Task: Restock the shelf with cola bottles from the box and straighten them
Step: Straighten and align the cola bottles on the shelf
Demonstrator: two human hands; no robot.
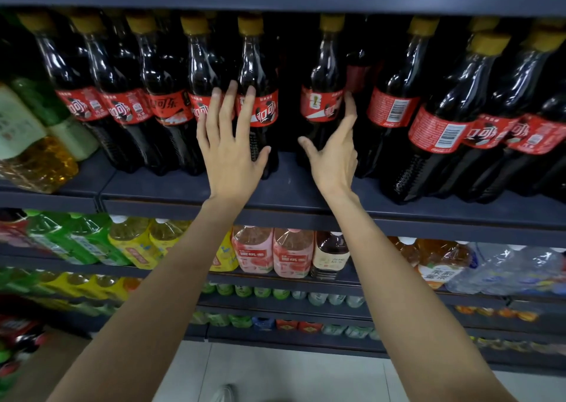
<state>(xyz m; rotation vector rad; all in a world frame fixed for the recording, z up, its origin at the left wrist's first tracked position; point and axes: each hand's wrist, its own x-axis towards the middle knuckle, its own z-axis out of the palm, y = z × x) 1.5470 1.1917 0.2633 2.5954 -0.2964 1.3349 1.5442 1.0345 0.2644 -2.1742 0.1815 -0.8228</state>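
Here both hands reach to the shelf (294, 184) of cola bottles (122, 95). The left hand (231, 144) is spread, fingers straight, tips laid on the labels of two bottles, thumb against the nearer bottle (257, 95). The right hand (335, 153) is loosely spread beside the next bottle (324, 95), fingertips seemingly touching its label's edge; actual contact is hard to judge. Behind that bottle, darker ones blur together. No box shows.
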